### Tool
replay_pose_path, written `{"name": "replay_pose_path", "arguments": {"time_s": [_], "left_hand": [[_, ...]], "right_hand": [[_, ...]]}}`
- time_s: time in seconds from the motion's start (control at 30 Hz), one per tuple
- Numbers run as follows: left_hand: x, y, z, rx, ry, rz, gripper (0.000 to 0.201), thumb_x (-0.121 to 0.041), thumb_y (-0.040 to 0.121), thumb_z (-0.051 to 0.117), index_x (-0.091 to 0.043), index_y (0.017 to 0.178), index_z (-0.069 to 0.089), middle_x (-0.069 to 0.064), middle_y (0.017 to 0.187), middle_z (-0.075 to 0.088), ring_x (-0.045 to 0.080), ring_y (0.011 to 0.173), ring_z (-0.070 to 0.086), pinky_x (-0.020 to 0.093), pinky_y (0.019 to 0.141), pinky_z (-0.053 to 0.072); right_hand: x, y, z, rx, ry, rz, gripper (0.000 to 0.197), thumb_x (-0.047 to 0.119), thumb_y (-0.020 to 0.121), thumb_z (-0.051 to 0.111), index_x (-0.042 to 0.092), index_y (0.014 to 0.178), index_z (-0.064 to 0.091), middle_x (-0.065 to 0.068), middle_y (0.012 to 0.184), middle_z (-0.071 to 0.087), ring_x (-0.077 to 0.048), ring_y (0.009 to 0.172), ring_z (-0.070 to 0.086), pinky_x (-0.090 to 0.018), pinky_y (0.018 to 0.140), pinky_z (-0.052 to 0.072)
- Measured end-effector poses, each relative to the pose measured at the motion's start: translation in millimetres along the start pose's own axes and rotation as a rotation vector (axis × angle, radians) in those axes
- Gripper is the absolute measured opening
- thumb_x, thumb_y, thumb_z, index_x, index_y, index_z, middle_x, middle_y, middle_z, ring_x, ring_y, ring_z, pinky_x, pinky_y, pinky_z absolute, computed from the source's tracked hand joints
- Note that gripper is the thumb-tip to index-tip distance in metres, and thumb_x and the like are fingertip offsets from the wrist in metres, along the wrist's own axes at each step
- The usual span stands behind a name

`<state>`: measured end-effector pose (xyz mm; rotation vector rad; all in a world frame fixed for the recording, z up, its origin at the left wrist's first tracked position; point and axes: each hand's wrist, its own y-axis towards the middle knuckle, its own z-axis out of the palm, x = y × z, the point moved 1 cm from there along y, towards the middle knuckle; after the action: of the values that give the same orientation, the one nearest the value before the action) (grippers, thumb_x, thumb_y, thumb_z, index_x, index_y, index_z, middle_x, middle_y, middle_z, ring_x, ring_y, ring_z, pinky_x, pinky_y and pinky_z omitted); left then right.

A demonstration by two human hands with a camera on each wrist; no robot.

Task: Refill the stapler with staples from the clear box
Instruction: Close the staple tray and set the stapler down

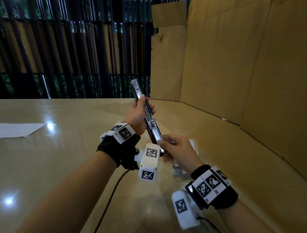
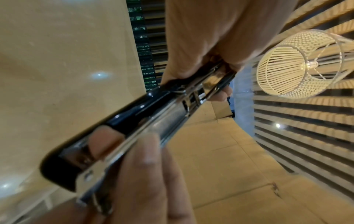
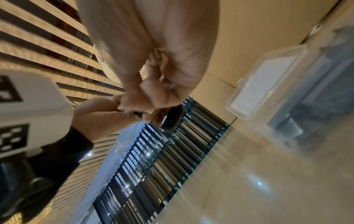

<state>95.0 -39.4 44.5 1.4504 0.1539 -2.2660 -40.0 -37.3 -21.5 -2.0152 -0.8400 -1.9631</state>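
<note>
A black and chrome stapler (image 1: pixel 152 127) is held in the air over the table, swung open into one long line that tilts away from me. My left hand (image 1: pixel 144 106) grips its middle, fingers wrapped round the body (image 2: pixel 153 113). My right hand (image 1: pixel 163 148) pinches the near end, and one fingertip (image 2: pixel 105 141) lies between the black cover and the metal rail. The clear box (image 3: pixel 264 84) lies on the table under my right hand, mostly hidden in the head view (image 1: pixel 193 143). I cannot make out staples in either hand.
A white sheet of paper (image 1: pixel 13 129) lies at the table's far left. Cardboard walls (image 1: pixel 254 63) stand along the right side and back right. A black slatted fence (image 1: pixel 62 50) runs behind the table. A cable (image 1: pixel 108 207) trails from my left wrist.
</note>
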Motion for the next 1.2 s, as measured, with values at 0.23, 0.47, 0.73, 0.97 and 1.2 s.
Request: {"name": "replay_pose_path", "arguments": {"time_s": [0.23,0.47,0.73,0.97,1.2], "left_hand": [[0,10,-14,-0.102,-0.204,-0.085,0.031,-0.039,0.1,0.029,-0.022,0.077,0.043,-0.005,0.069,0.048,0.009,0.066,0.056,0.042,0.079,0.044],[10,6,-17,-0.103,-0.294,-0.178,0.045,-0.044,0.099,0.022,-0.007,0.096,0.047,0.012,0.097,0.06,0.02,0.081,0.061,0.056,0.08,0.046],[23,8,-13,-0.111,-0.353,-0.228,0.064,-0.053,0.095,0.026,-0.005,0.137,0.032,0.018,0.135,0.053,0.028,0.093,0.064,0.056,0.053,0.049],[37,8,-10,-0.163,-0.261,-0.142,0.05,-0.041,0.098,0.032,-0.012,0.138,0.024,0.013,0.108,0.058,0.029,0.093,0.062,0.054,0.07,0.052],[44,-7,-13,0.02,0.337,0.105,0.021,-0.019,0.101,0.033,-0.02,0.119,0.023,-0.006,0.089,0.043,0.006,0.079,0.048,0.03,0.074,0.047]], "right_hand": [[6,2,-9,-0.02,-0.009,-0.125,0.042,-0.004,0.077,0.065,0.007,0.116,0.056,-0.005,0.074,0.062,-0.001,0.044,0.054,-0.014,0.048,0.047],[4,7,-23,-0.394,-0.078,-0.287,0.029,0.004,0.077,0.067,0.019,0.102,0.065,-0.001,0.092,0.062,-0.002,0.054,0.055,-0.016,0.051,0.047],[-2,16,-35,-0.406,-0.123,-0.147,0.022,0.021,0.086,0.059,0.017,0.107,0.063,-0.007,0.106,0.063,-0.014,0.086,0.062,-0.033,0.065,0.058],[3,16,-49,-0.31,0.153,-0.031,0.028,0.004,0.082,0.061,0.002,0.109,0.057,-0.008,0.095,0.062,-0.013,0.073,0.065,-0.02,0.068,0.058],[2,19,-52,-0.331,0.207,-0.02,0.026,-0.007,0.081,0.058,-0.001,0.106,0.059,-0.003,0.09,0.061,-0.011,0.072,0.065,-0.02,0.072,0.057]]}}
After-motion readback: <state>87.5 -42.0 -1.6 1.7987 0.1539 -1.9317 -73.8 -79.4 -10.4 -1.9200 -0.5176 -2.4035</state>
